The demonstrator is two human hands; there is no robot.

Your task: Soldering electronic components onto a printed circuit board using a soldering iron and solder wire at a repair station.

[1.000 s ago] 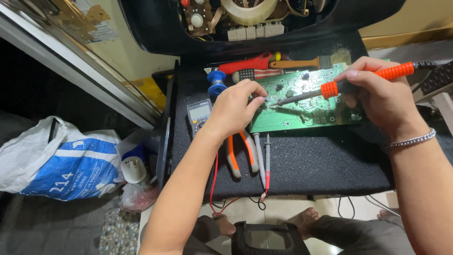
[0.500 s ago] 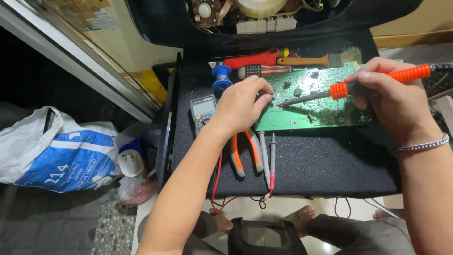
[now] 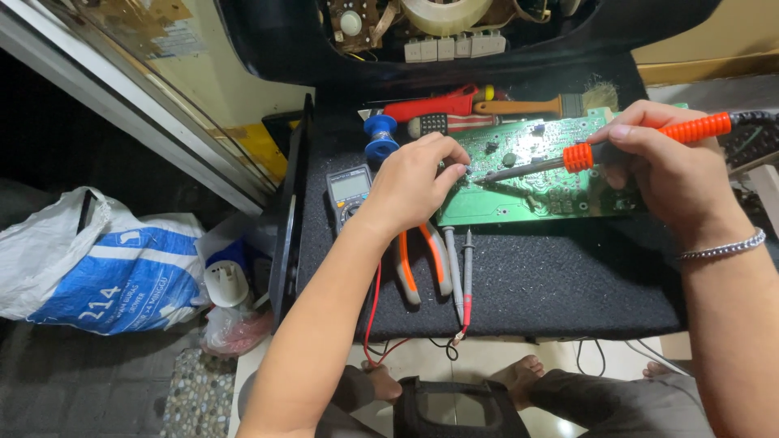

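Nearest the body, probes (image 3: 466, 276) and orange pliers (image 3: 422, 264) lie on the dark mat (image 3: 552, 284), a meter (image 3: 347, 191) just beside. Farther on, the left hand (image 3: 414, 182) pinches something thin at the green board (image 3: 535, 174); what exactly, cannot tell. Right hand (image 3: 665, 170) is closed around the soldering iron (image 3: 617, 144), tip on the board. Board looks light, stiff, fragile: best held by its edges. Beyond: solder spool (image 3: 380, 134), screwdrivers (image 3: 434, 105), brush (image 3: 544, 104).

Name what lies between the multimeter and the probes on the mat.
Orange-handled pliers lie between the multimeter and the probes, partly under the left hand, in the head view.
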